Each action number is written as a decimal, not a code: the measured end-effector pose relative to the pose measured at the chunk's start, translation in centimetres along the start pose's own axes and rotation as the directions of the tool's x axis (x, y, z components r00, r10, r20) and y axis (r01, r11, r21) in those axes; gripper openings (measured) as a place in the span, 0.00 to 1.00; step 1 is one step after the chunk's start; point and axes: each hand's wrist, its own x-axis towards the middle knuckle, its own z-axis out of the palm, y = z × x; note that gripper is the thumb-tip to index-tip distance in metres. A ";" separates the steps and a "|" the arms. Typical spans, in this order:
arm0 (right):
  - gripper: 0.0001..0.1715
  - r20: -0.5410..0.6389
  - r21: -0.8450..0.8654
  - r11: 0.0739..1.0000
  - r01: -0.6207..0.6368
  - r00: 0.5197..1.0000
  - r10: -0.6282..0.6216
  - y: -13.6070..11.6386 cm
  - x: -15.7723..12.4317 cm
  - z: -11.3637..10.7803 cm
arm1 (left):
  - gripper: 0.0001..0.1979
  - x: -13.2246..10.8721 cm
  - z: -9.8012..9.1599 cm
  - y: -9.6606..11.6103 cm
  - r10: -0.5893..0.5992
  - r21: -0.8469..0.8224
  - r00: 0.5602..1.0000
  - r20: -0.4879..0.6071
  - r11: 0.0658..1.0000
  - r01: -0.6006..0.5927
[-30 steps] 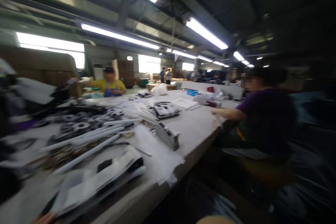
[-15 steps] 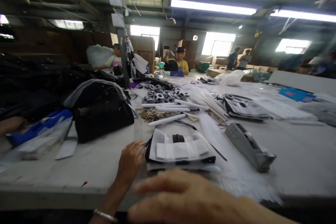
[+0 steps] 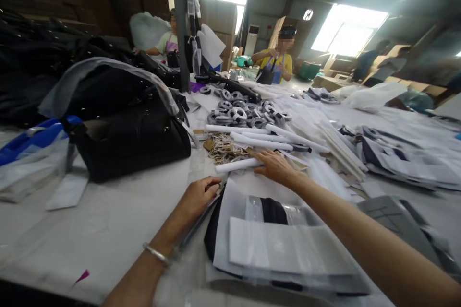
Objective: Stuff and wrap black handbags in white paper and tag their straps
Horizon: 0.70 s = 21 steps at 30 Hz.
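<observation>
My left hand (image 3: 198, 197) is closed at the left edge of a flat black bag (image 3: 212, 235), its fingers around a thin grey strap (image 3: 198, 223) that trails down toward me. White foam sheets (image 3: 302, 244) and clear wrap cover the bag's upper face, with a black band (image 3: 273, 211) showing through. Beyond the bag, my right hand (image 3: 275, 167) reaches out with fingers extended. Its fingertips are at the right end of a white foam tube (image 3: 237, 166), beside brown tags with strings (image 3: 226, 148). Whether they touch the tube is unclear.
A black handbag (image 3: 133, 136) with a wrapped handle stands at left. Wrapped rings of strap (image 3: 239, 110) and more foam tubes (image 3: 261, 139) lie farther back. To the right are a grey tape dispenser (image 3: 399, 220) and another wrapped bag (image 3: 406, 158). Several people work beyond.
My right hand has moved forward from low in front of the camera to the foam tubes. My left hand stays at the bag's left edge. The view has tilted down and come closer.
</observation>
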 end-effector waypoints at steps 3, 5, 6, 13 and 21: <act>0.12 -0.002 -0.015 0.999 0.036 0.999 -0.036 0.9 -0.2 1.2 | 0.22 0.1 -0.6 -0.6 -0.052 -0.158 0.989 0.136 0.985 0.073; 0.12 -0.106 0.006 1.000 -0.024 0.994 0.024 1.9 -0.8 1.0 | 0.23 0.1 -0.7 -0.7 -0.016 -0.230 0.976 0.217 0.971 0.067; 0.15 -0.172 0.019 0.996 -0.090 0.981 0.092 2.6 -1.1 0.7 | 0.22 0.1 -0.7 -0.7 0.004 -0.262 0.971 0.238 0.963 0.060; 0.36 -0.303 0.042 0.826 -0.562 0.781 0.546 8.4 -0.9 -1.3 | 0.20 -0.5 -0.3 -0.7 -0.062 -0.338 0.923 0.379 0.919 0.201; 0.18 -0.156 0.166 0.940 -0.297 0.934 0.322 0.7 1.1 -2.8 | 0.15 -1.7 -0.7 0.1 -0.001 -0.304 0.751 0.661 0.914 0.269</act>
